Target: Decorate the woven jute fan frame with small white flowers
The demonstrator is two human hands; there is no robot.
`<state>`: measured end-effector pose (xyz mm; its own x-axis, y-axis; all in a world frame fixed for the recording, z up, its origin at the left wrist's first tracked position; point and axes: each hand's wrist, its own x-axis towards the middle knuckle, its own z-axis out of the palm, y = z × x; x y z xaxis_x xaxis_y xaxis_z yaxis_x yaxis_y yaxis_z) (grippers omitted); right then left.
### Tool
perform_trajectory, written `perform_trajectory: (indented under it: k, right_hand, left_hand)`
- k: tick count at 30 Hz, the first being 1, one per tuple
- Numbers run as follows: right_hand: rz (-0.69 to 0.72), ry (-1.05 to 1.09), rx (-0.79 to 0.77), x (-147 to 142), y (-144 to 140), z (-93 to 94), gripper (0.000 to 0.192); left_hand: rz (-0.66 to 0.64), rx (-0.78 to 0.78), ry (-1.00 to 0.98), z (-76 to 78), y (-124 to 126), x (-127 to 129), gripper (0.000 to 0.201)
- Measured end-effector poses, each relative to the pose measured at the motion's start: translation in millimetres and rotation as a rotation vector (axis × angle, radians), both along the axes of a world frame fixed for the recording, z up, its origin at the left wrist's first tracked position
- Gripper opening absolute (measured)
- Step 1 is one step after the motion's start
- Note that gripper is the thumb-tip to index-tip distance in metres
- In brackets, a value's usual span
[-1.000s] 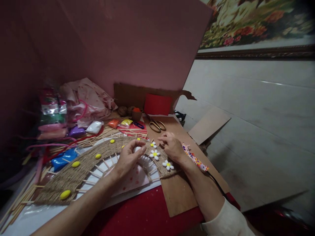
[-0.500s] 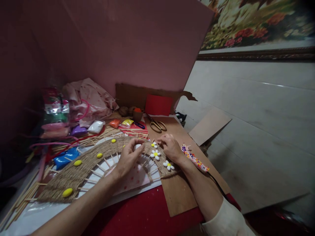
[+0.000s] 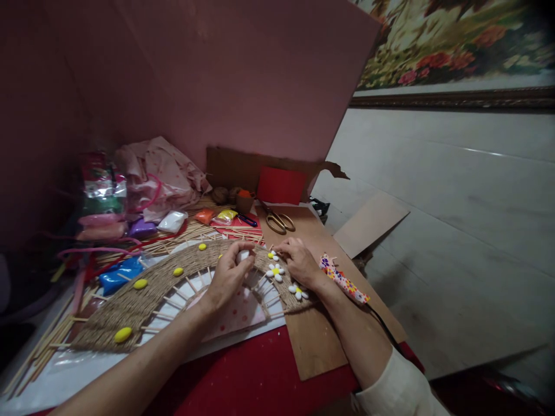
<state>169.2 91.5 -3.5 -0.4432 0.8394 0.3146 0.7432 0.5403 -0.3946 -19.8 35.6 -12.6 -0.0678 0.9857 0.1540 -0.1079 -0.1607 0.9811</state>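
both hands crept up the woven arch [image 3: 143,297]; left grip [image 3: 228,274] pinches a white lump [image 3: 243,255], right grip [image 3: 299,261] curled empty beside.

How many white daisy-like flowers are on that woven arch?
3, in a row on the woven arch's right end: a small flower by the right hand's fingertips, a larger flower below it, and a third flower under the wrist. The hands may hide more.
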Motion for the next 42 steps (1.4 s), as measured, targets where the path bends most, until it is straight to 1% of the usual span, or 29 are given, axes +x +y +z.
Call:
perform_trajectory:
  k: [2,4,6,7,9,11,13,15,17,20,22,26,29,31,35,38,40,42]
  right_hand:
    - [-0.004,0.011,0.005,0.0,0.8,-0.5,0.030]
    - [-0.026,0.065,0.051,-0.4,1.2,-0.1,0.031]
    - [-0.022,0.175,0.117,-2.1,-0.2,2.1,0.029]
    - [0.003,0.242,0.140,-3.6,-2.0,4.0,0.026]
    - [0.097,0.376,0.145,-7.9,-7.9,9.1,0.018]
    - [0.229,0.442,0.110,-13.5,-15.8,14.4,0.011]
    - [0.330,0.443,0.106,-19.4,-23.7,18.3,0.011]
    - [0.389,0.408,0.119,-24.3,-29.3,19.6,0.017]
    - [0.382,0.382,0.149,-27.5,-31.9,18.4,0.019]
    - [0.339,0.373,0.192,-28.9,-31.6,15.0,0.010]
    - [0.335,0.373,0.202,-28.4,-30.5,13.9,0.004]
    - [0.340,0.358,0.183,-27.2,-30.1,15.6,0.007]
    - [0.370,0.350,0.162,-27.2,-31.0,17.3,0.003]
    - [0.373,0.354,0.165,-27.2,-31.2,17.7,0.005]
    - [0.340,0.353,0.204,-26.3,-30.2,17.4,0.009]
    - [0.350,0.343,0.219,-25.1,-29.3,16.6,0.008]
    - [0.362,0.343,0.189,-24.6,-29.1,15.9,0.006]
    - [0.365,0.364,0.125,-24.2,-29.1,15.3,0.004]
  left_hand:
    - [0.003,-0.009,-0.002,-0.4,0.7,-0.5,0.026]
    - [0.006,-0.020,-0.023,0.4,1.0,-0.7,0.026]
    - [-0.015,-0.032,-0.063,1.9,0.7,-0.4,0.029]
    - [-0.033,-0.038,-0.092,2.7,0.4,-0.1,0.032]
    - [-0.075,-0.045,-0.162,4.0,0.0,0.5,0.040]
    - [-0.108,-0.021,-0.226,4.2,-0.1,0.7,0.047]
    - [-0.140,0.019,-0.250,3.3,0.3,0.4,0.048]
    - [-0.166,0.030,-0.230,2.2,0.5,-0.3,0.046]
    - [-0.190,0.020,-0.196,1.8,0.1,-0.8,0.044]
    - [-0.227,0.020,-0.158,3.0,-1.4,-0.8,0.043]
    - [-0.243,0.025,-0.142,3.9,-2.4,-0.4,0.041]
    - [-0.275,0.024,-0.153,2.1,-2.6,-0.6,0.034]
    - [-0.261,0.062,-0.147,-1.2,-1.0,-1.5,0.031]
    - [-0.245,0.063,-0.130,-1.7,-0.7,-1.7,0.030]
    - [-0.264,-0.035,-0.126,3.4,-3.1,-0.5,0.029]
    - [-0.242,-0.071,-0.156,7.5,-4.3,0.8,0.029]
    - [-0.221,-0.067,-0.173,8.2,-3.7,1.1,0.028]
    - [-0.207,-0.056,-0.181,7.3,-2.6,1.0,0.028]
